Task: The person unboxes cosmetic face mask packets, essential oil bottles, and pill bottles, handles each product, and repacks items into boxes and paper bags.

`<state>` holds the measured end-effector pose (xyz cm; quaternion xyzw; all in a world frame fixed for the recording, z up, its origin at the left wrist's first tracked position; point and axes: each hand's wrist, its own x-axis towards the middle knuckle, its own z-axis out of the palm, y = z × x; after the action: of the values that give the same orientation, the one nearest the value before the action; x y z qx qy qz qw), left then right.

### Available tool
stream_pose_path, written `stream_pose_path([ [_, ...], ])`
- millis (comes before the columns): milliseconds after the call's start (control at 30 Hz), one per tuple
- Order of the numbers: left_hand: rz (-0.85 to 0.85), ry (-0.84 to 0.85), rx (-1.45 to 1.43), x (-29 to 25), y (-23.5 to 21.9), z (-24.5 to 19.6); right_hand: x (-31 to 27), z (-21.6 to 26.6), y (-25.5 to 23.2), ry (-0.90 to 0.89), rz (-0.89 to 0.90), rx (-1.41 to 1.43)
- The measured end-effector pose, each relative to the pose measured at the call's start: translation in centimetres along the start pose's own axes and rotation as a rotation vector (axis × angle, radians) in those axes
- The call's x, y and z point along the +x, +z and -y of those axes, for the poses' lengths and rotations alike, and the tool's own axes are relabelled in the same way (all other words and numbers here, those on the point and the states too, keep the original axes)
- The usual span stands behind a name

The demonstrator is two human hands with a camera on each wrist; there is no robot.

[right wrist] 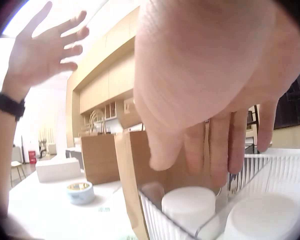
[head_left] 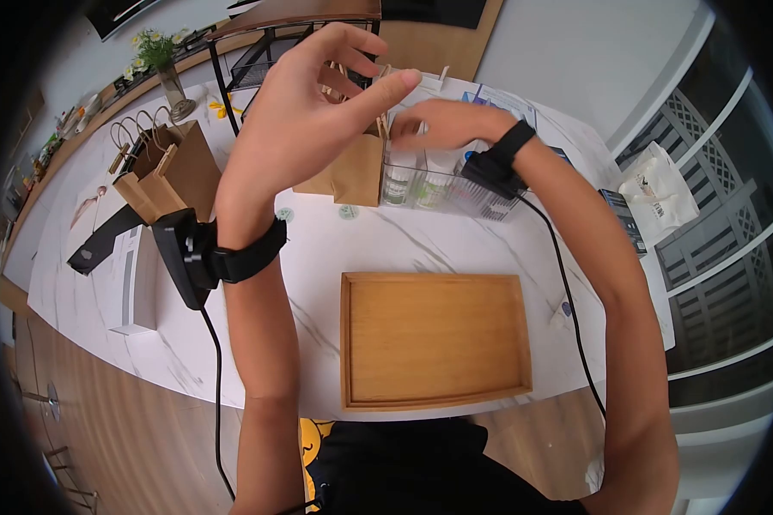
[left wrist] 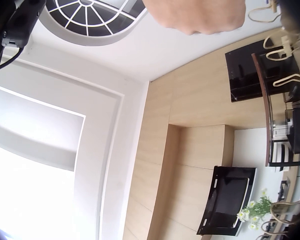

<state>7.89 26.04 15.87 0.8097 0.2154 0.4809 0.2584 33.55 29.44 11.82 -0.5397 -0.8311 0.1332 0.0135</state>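
Note:
My left hand (head_left: 296, 124) is raised above the table with its fingers spread and slightly bent, nothing in it. In the right wrist view that left hand (right wrist: 42, 57) shows its palm, fingers apart. My right hand (head_left: 451, 124) reaches over a clear ribbed plastic bin (head_left: 481, 202). Its fingers (right wrist: 219, 150) point down, fairly straight, just behind a white-capped bottle (right wrist: 189, 206). Another white-capped bottle (right wrist: 264, 217) stands beside it in the bin. A brown paper bag (head_left: 356, 176) stands against the bin's left side, partly hidden behind my left hand.
A wooden tray (head_left: 436, 339) lies at the table's front. More brown paper bags (head_left: 176, 172), a white box (head_left: 135, 279) and a tape roll (right wrist: 80, 193) stand on the left. A white bag (head_left: 659, 197) sits at right. Behind rises a dark rack (head_left: 294, 21).

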Motion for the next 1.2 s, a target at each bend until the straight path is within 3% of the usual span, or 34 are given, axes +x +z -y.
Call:
stream_pose_path([
  [33, -0.001, 0.003, 0.0, 0.0, 0.0, 0.0, -0.7, -0.6, -0.8, -0.018, -0.135, 0.086],
  [100, 0.022, 0.016, 0.007, -0.1, 0.1, -0.1, -2.0, -2.1, -3.4, -0.011, -0.275, -0.116],
  [200, 0.031, 0.009, 0.014, -0.2, 0.5, -0.6, -6.1, -3.3, -7.0, 0.059, -0.35, -0.249],
  [267, 0.039, 0.032, 0.012, 0.0, 0.9, -0.3, -9.1, -3.5, -8.5, 0.315, -0.374, -0.289],
  [300, 0.046, 0.051, 0.02, 0.0, 1.0, -0.2, -10.3, -2.9, -8.4, 0.32, -0.371, -0.29],
  [367, 0.053, 0.052, 0.008, 0.0, 1.3, -0.3, -12.9, -1.6, -7.3, 0.691, -0.43, -0.361],
  [433, 0.063, 0.058, -0.005, 0.1, 1.5, -0.5, -14.3, -3.0, -3.4, 0.704, -0.524, -0.353],
  [500, 0.06, 0.072, 0.029, 0.1, 1.6, -0.5, -15.2, -2.7, 0.9, 0.642, -0.755, -0.431],
  [600, 0.092, 0.056, 0.03, -0.1, 1.8, -0.9, -15.2, -3.5, 3.3, 0.667, -0.746, -0.21],
  [700, 0.117, 0.047, 0.049, -0.2, 2.0, -0.8, -15.7, -2.4, 1.3, 0.726, -0.819, -0.038],
  [833, 0.123, 0.069, 0.018, -0.4, 2.5, -0.7, -18.1, 0.5, -2.6, 0.609, -1.109, -0.131],
  [933, 0.143, 0.098, -0.004, -0.3, 3.4, -0.8, -20.0, 2.9, -3.9, 0.296, -1.289, 0.212],
  [1067, 0.122, 0.114, 0.056, -0.4, 4.3, -2.1, -22.2, 5.0, -2.9, 0.277, -1.252, 0.451],
  [1100, 0.128, 0.257, 0.062, -0.5, 4.1, -3.1, -22.0, 5.0, -2.1, 0.161, -1.295, 0.581],
  [1200, 0.158, 0.571, -0.005, -2.3, 4.3, -6.9, -22.3, 5.7, -1.3, 0.133, -1.301, 0.687],
])
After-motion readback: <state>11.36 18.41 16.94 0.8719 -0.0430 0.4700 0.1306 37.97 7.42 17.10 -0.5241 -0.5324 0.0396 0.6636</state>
